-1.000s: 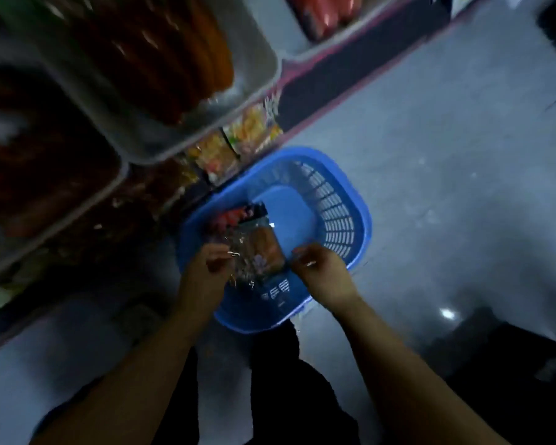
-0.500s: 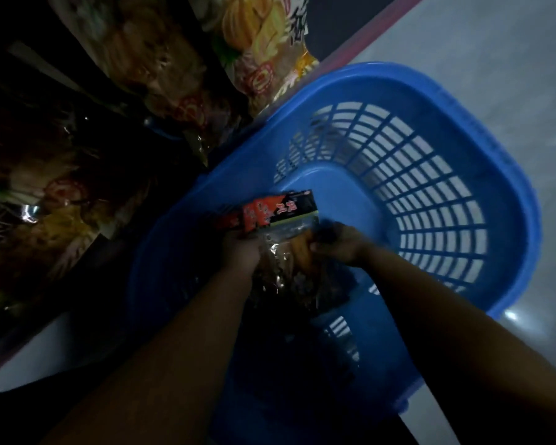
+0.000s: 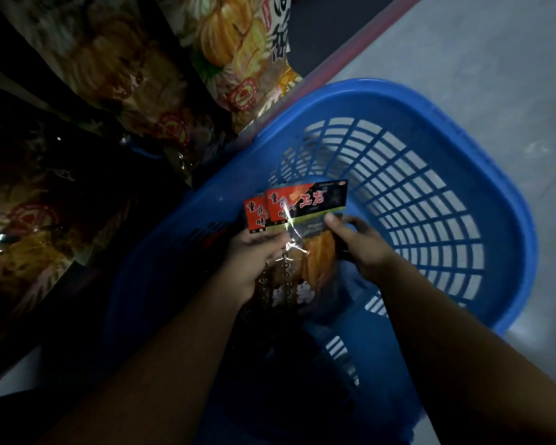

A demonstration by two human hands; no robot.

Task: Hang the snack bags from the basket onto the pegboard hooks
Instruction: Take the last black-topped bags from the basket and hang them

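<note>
Both hands point(image 3: 254, 261) point(image 3: 361, 245) grip snack bags point(image 3: 305, 239), headers pointing away, over basket point(image 3: 507, 226).

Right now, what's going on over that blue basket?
A person is bent over the blue basket on the floor, holding snack bags with red-and-black headers above it. The left hand grips them from the left and the right hand pinches the right edge. At least two headers overlap. Other snack packets already hang on the display to the left. Nothing in hand is hooked yet.
</note>
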